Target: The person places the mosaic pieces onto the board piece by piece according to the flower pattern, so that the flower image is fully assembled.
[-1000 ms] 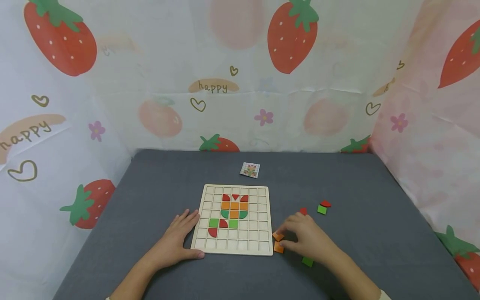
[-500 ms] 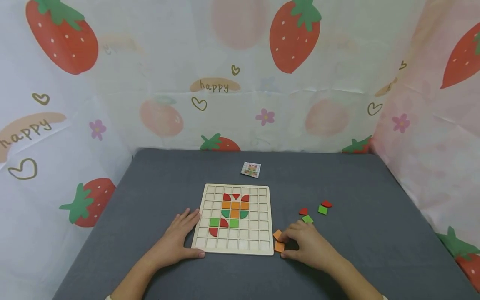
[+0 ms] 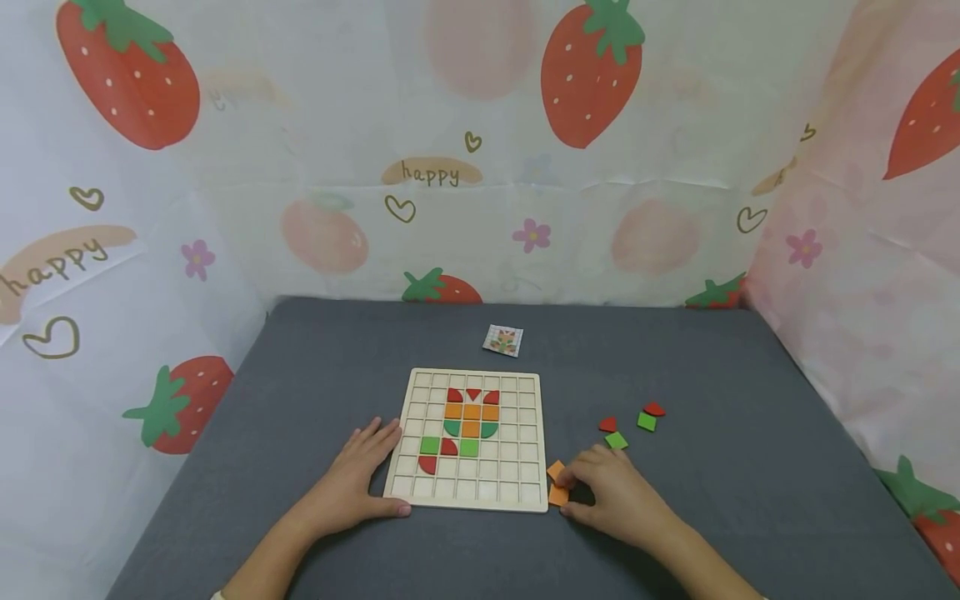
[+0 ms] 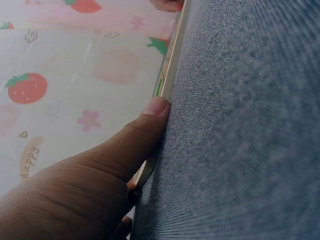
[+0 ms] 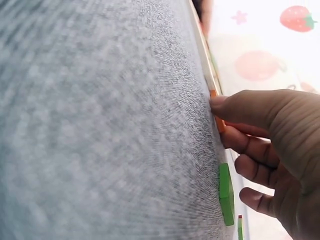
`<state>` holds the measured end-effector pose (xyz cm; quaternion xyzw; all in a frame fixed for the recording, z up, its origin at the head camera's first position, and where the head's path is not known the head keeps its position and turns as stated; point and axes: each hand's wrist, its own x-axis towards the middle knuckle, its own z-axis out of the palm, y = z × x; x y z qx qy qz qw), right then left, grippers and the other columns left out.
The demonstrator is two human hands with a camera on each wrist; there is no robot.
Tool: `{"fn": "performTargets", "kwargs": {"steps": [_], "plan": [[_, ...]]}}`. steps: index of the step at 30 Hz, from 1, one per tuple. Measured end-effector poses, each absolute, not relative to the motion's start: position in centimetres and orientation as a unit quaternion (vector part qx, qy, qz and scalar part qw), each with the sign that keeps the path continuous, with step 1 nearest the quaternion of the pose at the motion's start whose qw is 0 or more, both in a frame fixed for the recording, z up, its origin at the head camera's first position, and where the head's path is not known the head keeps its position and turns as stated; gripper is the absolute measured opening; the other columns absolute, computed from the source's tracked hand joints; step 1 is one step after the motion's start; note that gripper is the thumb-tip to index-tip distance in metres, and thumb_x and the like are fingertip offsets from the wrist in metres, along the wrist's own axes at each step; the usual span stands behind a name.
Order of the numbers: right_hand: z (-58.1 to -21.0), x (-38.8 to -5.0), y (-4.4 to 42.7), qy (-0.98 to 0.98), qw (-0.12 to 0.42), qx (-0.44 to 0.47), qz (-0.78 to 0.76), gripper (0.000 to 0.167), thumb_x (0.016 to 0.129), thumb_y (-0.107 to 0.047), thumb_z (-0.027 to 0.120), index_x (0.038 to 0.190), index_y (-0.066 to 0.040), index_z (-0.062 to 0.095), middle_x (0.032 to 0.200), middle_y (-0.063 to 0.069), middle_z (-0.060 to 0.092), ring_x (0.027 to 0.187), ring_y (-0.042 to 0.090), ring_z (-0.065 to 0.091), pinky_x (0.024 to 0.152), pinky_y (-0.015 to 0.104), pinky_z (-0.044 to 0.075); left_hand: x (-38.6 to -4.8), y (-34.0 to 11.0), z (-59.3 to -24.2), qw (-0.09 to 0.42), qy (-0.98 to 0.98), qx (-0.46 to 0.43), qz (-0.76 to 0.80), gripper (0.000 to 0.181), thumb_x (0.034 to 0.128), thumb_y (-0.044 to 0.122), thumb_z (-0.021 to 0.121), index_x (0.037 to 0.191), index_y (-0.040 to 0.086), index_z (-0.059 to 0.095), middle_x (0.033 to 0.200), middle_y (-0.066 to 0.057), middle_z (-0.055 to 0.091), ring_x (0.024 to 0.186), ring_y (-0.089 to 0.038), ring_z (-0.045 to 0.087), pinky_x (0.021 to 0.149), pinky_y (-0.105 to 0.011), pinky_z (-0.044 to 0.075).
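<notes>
A pale wooden grid board [image 3: 517,493] lies on the table, with red, orange and green tiles set in several of its cells. My left hand [image 3: 348,477] rests at the board's left side, fingers straight, the thumb [image 4: 135,137] along its near edge. Right of the board, my right hand [image 3: 618,497] pinches the lower orange square tile [image 3: 558,496] between thumb and index finger, still at table level. A second orange tile [image 3: 556,470] lies just behind it. In the right wrist view, a green tile [image 5: 226,195] sits near the other, curled fingers.
Behind my right hand lie a green tile [image 3: 617,440] and a red tile [image 3: 608,425]. Farther right are another green tile [image 3: 647,422] and red tile [image 3: 655,409]. A small pattern card [image 3: 503,340] lies beyond the board. Printed cloth walls surround the grey table [image 3: 337,333].
My right hand has come nearer and lower, its thumb reaching the lower orange tile. A green tile behind the hand is uncovered; one on its near side has gone from sight. The left hand stays put.
</notes>
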<state>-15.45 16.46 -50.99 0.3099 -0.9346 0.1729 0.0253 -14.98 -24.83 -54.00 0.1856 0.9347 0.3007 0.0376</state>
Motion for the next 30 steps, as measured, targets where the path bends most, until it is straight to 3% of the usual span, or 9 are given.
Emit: {"fn": "performTargets", "kwargs": {"steps": [7, 13, 19, 24, 30], "plan": [[-50.4, -15.8, 16.8, -0.931, 0.010, 0.307, 0.195, 0.023, 0.079, -0.023, 0.087, 0.099, -0.025, 0.074, 0.094, -0.019, 0.063, 0.091, 0.004, 0.051, 0.083, 0.035, 0.049, -15.0, -24.7, -54.1, 0.040, 0.936, 0.185, 0.296, 0.120, 0.0712, 0.067, 0.083, 0.162, 0.009, 0.030, 0.169, -0.010, 0.026, 0.158, -0.038, 0.012, 0.127, -0.061, 0.008], [-48.0, -16.9, 16.1, -0.906, -0.002, 0.321, 0.275, 0.022, 0.085, -0.018, 0.083, 0.102, -0.025, 0.072, 0.099, -0.017, 0.064, 0.094, 0.014, 0.059, 0.081, 0.031, 0.053, -15.0, -24.7, -54.1, 0.040, 0.936, 0.184, 0.297, 0.120, 0.0717, 0.066, 0.083, 0.162, 0.009, 0.030, 0.169, -0.009, 0.026, 0.158, -0.037, 0.012, 0.127, -0.060, 0.008], [-46.0, -17.8, 13.1, -0.888, 0.013, 0.335, 0.315, 0.023, 0.085, -0.018, 0.084, 0.103, -0.025, 0.070, 0.103, -0.016, 0.066, 0.099, 0.019, 0.059, 0.085, 0.037, 0.056, -15.1, -24.8, -54.3, 0.036, 0.934, 0.190, 0.299, 0.120, 0.0718, 0.068, 0.082, 0.162, 0.010, 0.029, 0.169, -0.010, 0.026, 0.158, -0.038, 0.012, 0.126, -0.062, 0.008], [-45.5, -18.7, 10.0, -0.876, 0.020, 0.365, 0.314, 0.023, 0.085, -0.019, 0.084, 0.104, -0.021, 0.072, 0.102, -0.012, 0.068, 0.097, 0.021, 0.060, 0.085, 0.036, 0.053, -15.1, -24.8, -54.3, 0.035, 0.933, 0.193, 0.302, 0.120, 0.0719, 0.068, 0.082, 0.162, 0.009, 0.029, 0.169, -0.010, 0.026, 0.158, -0.038, 0.012, 0.126, -0.062, 0.008], [-45.5, -19.2, 6.6, -0.877, 0.012, 0.376, 0.300, 0.020, 0.086, -0.022, 0.082, 0.103, -0.021, 0.073, 0.099, -0.011, 0.067, 0.100, 0.020, 0.061, 0.094, 0.039, 0.049, -15.0, -24.8, -54.0, 0.030, 0.933, 0.193, 0.302, 0.119, 0.0719, 0.064, 0.084, 0.162, 0.008, 0.030, 0.169, -0.010, 0.027, 0.158, -0.038, 0.013, 0.126, -0.062, 0.008]]}}
